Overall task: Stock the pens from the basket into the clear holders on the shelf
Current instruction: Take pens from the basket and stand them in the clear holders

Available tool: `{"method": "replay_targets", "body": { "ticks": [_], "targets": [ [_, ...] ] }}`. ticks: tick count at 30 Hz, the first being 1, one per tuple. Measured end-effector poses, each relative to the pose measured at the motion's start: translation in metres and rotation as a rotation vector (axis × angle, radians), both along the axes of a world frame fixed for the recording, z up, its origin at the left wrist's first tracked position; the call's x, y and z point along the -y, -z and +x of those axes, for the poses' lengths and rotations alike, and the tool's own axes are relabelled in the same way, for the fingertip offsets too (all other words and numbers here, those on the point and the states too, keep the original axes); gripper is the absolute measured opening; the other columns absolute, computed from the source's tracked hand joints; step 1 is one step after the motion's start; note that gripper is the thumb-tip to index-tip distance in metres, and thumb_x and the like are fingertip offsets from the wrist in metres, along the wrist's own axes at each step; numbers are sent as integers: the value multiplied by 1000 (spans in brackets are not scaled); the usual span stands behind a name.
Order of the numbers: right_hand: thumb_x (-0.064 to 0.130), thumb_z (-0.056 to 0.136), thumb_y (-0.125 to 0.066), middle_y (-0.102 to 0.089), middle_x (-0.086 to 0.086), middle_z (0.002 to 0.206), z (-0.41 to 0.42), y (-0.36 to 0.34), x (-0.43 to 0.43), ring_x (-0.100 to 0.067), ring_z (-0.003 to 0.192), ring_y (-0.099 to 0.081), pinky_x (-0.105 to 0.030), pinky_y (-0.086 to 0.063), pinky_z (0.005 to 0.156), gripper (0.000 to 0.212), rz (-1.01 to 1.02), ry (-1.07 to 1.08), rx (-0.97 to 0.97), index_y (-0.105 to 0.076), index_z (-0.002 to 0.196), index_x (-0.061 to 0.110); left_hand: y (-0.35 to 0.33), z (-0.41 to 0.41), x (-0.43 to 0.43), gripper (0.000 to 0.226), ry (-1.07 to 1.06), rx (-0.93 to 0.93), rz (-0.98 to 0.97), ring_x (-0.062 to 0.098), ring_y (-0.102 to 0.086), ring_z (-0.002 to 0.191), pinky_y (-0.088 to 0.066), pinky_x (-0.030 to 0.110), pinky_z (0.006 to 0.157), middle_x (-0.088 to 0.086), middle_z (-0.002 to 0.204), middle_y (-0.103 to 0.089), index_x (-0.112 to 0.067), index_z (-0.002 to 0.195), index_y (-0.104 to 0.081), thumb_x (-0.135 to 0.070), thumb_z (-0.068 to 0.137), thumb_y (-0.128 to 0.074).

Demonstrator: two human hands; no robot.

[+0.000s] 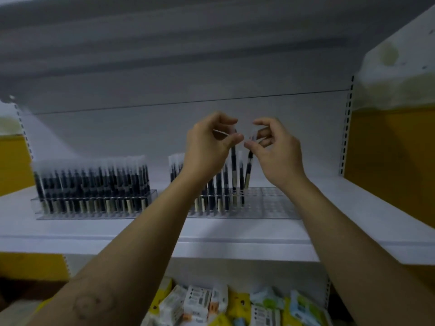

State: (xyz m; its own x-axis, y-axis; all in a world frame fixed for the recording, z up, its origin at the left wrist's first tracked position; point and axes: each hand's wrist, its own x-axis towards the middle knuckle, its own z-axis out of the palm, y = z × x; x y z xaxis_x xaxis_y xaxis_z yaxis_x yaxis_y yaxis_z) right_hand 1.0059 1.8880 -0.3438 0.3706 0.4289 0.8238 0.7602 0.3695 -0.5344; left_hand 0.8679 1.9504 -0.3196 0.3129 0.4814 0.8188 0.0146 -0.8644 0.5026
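Pinching pens in left hand and right hand over clear holder, ready to seat tips at its empty three-o'clock end.

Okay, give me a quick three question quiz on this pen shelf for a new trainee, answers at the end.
1. True or false: the left holder is packed with pens across its whole width.
2. Which end of the right holder has no pens yet? A: its left end. B: its right end. C: neither, it is full.
3. Fill in: the left hand and the right hand each pinch a ____ above the right holder.

Key: 1 true. 2 B. 3 pen.
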Motion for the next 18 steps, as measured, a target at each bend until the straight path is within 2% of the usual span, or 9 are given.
{"method": "replay_targets", "body": {
  "ticks": [3,8,11,14,18],
  "targets": [
    [19,83,-74,-54,16,84,9,6,-14,4,66,-57,-4,-44,59,39,-4,-7,-41,-58,118,21,3,11,-11,21,-25,-59,40,1,-64,81,-53,15,73,-7,88,-67,-25,96,-63,-19,81,-76],
    [21,83,-74,-56,14,85,17,14,-26,1,66,-58,-8,-47,60,38,-22,-22,-83,-57,118,20,8,19,-26,21,-26,-114,7,8,-66,83,-57,29,79,-3,89,-68,-22,99,-65,-19,81,-76],
    [21,81,-76,-57,14,83,18,16,-28,2,66,-58,-8,-47,61,38,-95,-39,-48,-59,115,23,7,17,-28,21,-24,-96,-12,5,-67,83,-57,24,78,-5,88,-69,-25,97,-65,-20,80,-76],
    [21,80,-77,-61,12,89,16,22,-28,-2,74,-61,-12,-49,66,39,-178,-43,19,-60,115,26,7,14,-28,21,-31,-74,-20,1,-65,82,-54,16,76,-10,86,-67,-24,97,-65,-22,80,-76],
    [21,81,-76,-63,10,94,15,38,-28,-6,78,-62,-19,-52,69,44,-221,-50,54,-58,121,29,14,16,-31,20,-53,-208,-32,4,-65,83,-56,22,77,-8,88,-68,-25,97,-64,-24,80,-75]
  ]
}}
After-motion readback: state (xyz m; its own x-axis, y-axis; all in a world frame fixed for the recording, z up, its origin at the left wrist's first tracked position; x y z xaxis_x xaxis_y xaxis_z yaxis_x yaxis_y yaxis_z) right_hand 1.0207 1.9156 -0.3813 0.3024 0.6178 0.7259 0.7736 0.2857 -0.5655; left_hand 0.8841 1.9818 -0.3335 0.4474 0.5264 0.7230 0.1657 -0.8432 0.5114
